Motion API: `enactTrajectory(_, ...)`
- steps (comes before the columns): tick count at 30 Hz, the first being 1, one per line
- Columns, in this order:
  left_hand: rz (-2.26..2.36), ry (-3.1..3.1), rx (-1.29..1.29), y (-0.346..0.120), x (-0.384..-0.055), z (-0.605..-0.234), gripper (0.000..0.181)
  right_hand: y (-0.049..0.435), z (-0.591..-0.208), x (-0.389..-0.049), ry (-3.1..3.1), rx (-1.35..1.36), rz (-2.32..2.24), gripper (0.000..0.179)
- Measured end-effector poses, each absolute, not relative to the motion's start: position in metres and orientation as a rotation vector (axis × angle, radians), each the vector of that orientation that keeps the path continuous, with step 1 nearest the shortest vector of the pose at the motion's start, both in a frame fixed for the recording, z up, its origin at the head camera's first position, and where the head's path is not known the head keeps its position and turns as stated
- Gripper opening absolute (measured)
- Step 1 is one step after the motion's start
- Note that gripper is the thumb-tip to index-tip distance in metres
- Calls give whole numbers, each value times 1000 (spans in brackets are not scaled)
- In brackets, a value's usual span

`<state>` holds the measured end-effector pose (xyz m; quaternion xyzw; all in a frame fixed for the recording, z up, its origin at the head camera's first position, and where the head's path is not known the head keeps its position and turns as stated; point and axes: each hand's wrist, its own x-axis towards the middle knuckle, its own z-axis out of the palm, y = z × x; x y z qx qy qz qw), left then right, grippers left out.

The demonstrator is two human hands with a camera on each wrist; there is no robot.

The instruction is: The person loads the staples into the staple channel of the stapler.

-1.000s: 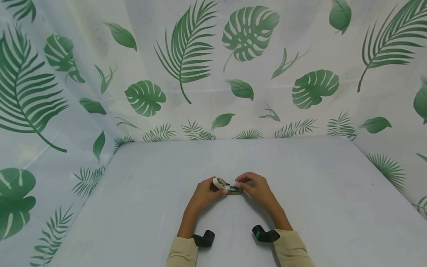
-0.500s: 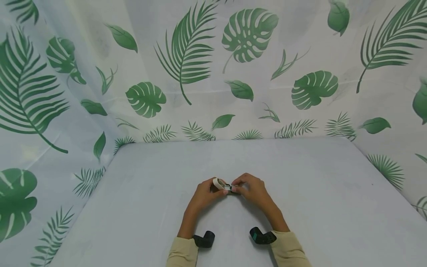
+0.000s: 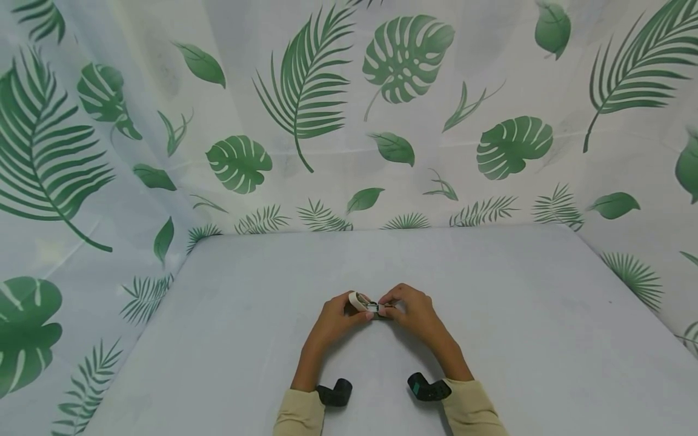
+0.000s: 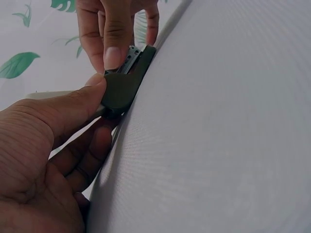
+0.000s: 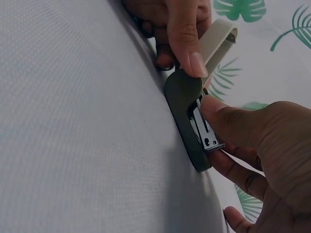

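Note:
A small stapler (image 5: 182, 99) lies across the space between both hands, its dark green base low against the white tabletop. Its cream top cover (image 5: 216, 43) is swung up and back, baring the metal magazine (image 5: 209, 133). My left hand (image 3: 334, 318) grips the stapler at its hinge end, thumb on the rounded green side. From the other side my right hand (image 3: 415, 307) pinches the magazine, its thumb (image 5: 218, 114) on top near the hinge. The fingers cover part of the metal, and I cannot tell if they also hold staples.
The white table (image 3: 245, 363) stretches out around the hands. Leaf-printed curtains (image 3: 327, 200) rise along its back and sides. Black wrist cameras (image 3: 335, 392) sit at both cuffs, beneath the beige sleeves (image 3: 300, 415).
My right hand has slid left along the magazine, from its free end toward the hinge, and then stayed there. The left hand and the stapler have kept their place.

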<state>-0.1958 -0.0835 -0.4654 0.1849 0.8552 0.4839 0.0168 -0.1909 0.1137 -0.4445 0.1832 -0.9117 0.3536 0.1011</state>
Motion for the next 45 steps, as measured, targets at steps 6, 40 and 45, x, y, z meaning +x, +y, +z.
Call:
enactTrajectory(6,1509,2655,583,-83,-194,-464,34,113,-445,-190,-2705,531,1005,13)
enactTrajectory(40,1518,2663,563,-82,-192,-460,32,115,-453,-192,-2647,559,1055,7)
enactTrajectory(45,1511,2665,555,-82,-192,-459,32,111,-454,-193,-2649,476,1038,5)
